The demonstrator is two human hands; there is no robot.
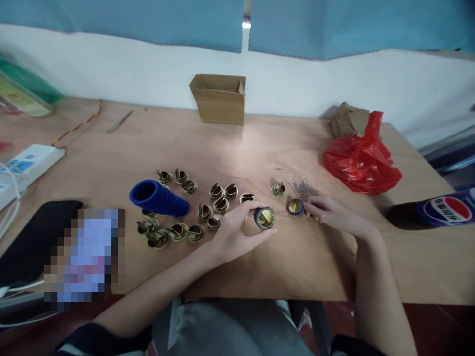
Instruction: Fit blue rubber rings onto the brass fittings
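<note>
My left hand (237, 232) pinches a round brass part with a blue ring (264, 218) between thumb and fingers, just above the wooden table (260, 148). My right hand (332, 212) rests on the table with its fingertips on a second brass part with a blue ring (296, 206). A lone brass part (278, 189) and a small heap of thin wire springs (300, 187) lie just beyond the right hand. Several loose brass parts (193, 212) are scattered left of my left hand, beside a stack of blue rings (158, 198) lying on its side.
An open cardboard box (219, 98) stands at the back. A red plastic bag (361, 160) and brown packets lie at the right, a Pepsi bottle (441, 210) at the right edge. A phone (85, 254) and white power strip (25, 165) sit at the left.
</note>
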